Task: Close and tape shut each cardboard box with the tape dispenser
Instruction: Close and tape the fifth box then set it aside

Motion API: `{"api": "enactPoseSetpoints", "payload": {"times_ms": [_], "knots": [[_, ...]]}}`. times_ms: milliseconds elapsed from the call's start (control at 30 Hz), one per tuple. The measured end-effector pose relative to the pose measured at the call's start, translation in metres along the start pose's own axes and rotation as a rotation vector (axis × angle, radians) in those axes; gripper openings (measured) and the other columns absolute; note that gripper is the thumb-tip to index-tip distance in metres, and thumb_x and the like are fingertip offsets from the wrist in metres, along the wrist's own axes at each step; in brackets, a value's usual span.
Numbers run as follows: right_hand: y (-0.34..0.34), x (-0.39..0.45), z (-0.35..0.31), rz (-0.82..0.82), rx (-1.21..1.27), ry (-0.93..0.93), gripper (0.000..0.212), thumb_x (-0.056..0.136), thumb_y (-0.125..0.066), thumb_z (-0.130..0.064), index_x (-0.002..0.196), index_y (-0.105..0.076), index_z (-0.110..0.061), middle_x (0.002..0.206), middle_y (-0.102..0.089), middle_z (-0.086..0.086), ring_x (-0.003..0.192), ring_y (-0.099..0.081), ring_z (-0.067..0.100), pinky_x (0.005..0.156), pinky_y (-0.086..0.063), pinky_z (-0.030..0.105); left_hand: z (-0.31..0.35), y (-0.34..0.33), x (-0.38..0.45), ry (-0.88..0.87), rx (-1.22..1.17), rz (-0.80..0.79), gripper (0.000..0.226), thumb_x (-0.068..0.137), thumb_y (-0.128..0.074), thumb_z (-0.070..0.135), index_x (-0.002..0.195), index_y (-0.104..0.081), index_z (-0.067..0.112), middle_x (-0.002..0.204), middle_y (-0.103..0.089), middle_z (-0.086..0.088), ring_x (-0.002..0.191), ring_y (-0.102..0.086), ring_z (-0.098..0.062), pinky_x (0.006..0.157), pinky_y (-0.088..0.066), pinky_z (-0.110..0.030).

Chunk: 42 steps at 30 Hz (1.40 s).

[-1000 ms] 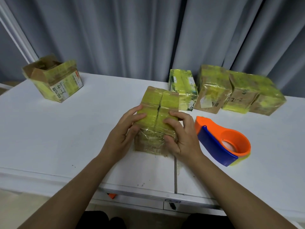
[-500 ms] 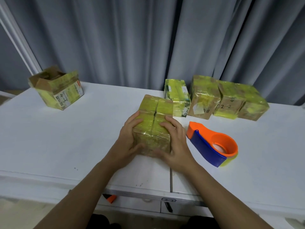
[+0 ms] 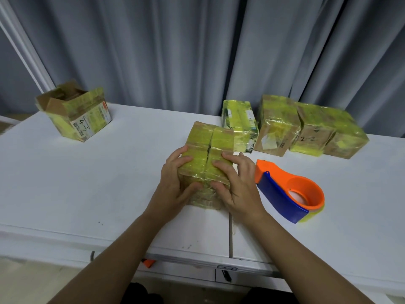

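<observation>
I saw both hands, left hand (image 3: 175,183) and right hand (image 3: 237,185), gripping the near box (image 3: 208,150), fingers curled over its closed flaps; tape dispenser (image 3: 289,194) lay right.

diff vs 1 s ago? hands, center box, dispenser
Little changed. Both hands, left hand and right hand, keep holding the center box flaps shut; the thumbs slid lower on its near face. Tape dispenser still lies untouched to its right; open box and taped boxes unmoved.

left hand (image 3: 175,183) + right hand (image 3: 236,185) – grip box (image 3: 208,150) flaps closed | tape dispenser (image 3: 289,191) – just right
</observation>
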State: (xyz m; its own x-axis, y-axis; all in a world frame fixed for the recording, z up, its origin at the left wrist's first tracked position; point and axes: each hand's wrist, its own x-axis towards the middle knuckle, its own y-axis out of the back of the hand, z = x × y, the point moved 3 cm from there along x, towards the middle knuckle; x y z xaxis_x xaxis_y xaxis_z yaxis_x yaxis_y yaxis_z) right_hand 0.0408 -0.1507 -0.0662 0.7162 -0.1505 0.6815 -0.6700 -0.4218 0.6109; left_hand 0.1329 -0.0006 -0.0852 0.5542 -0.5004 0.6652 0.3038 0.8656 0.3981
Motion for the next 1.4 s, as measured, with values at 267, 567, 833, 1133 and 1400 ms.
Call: {"api": "enactPoseSetpoints", "payload": {"times_ms": [267, 567, 833, 1133, 1400], "knots": [[0.001, -0.011, -0.001, -0.173, 0.076, -0.041, 0.066, 0.086, -0.044, -0.068, 0.136, -0.032, -0.028, 0.147, -0.024, -0.003, 0.137, -0.020, 0.012, 0.113, -0.014, 0.017, 0.004, 0.003, 0.001, 0.044, -0.118, -0.077, 0.067, 0.079, -0.058, 0.065, 0.131, -0.033, 0.031, 0.151, -0.024, -0.004, 0.140, -0.027, -0.019, 0.112, -0.029, -0.045], [0.003, -0.005, -0.002, -0.057, 0.111, -0.113, 0.050, 0.092, -0.030, -0.067, 0.126, -0.044, -0.034, 0.135, -0.034, -0.010, 0.125, -0.033, 0.010, 0.099, -0.025, 0.017, 0.005, 0.008, 0.002, 0.021, 0.063, -0.052, 0.048, 0.097, -0.028, 0.055, 0.131, -0.036, 0.022, 0.147, -0.029, 0.006, 0.135, -0.029, 0.001, 0.111, -0.025, -0.023], [0.028, -0.003, 0.001, -0.397, 0.143, -0.041, 0.076, 0.080, -0.057, -0.065, 0.146, -0.024, -0.044, 0.155, -0.008, -0.024, 0.143, -0.013, 0.000, 0.110, -0.021, 0.022, 0.006, 0.017, 0.006, -0.018, -0.074, -0.203, 0.063, 0.085, -0.053, 0.061, 0.139, -0.027, 0.039, 0.154, -0.015, 0.015, 0.143, -0.019, -0.007, 0.114, -0.020, -0.018], [0.027, -0.008, 0.011, -0.353, 0.054, 0.002, 0.054, 0.093, -0.040, -0.051, 0.144, -0.037, -0.032, 0.158, -0.018, -0.014, 0.141, -0.027, 0.008, 0.107, -0.028, 0.026, 0.006, 0.028, 0.006, 0.089, 0.048, -0.245, 0.049, 0.095, -0.025, 0.060, 0.139, -0.030, 0.038, 0.151, -0.013, 0.033, 0.138, -0.023, 0.006, 0.103, -0.023, -0.004], [0.012, -0.012, 0.004, -0.230, 0.041, -0.003, 0.051, 0.093, -0.040, -0.058, 0.137, -0.032, -0.032, 0.153, -0.023, -0.006, 0.138, -0.031, 0.017, 0.109, -0.025, 0.024, 0.008, 0.017, 0.004, 0.105, 0.011, -0.253, 0.086, 0.077, -0.061, 0.062, 0.142, -0.020, 0.024, 0.153, -0.004, 0.025, 0.143, -0.011, 0.002, 0.114, -0.017, -0.016]]}}
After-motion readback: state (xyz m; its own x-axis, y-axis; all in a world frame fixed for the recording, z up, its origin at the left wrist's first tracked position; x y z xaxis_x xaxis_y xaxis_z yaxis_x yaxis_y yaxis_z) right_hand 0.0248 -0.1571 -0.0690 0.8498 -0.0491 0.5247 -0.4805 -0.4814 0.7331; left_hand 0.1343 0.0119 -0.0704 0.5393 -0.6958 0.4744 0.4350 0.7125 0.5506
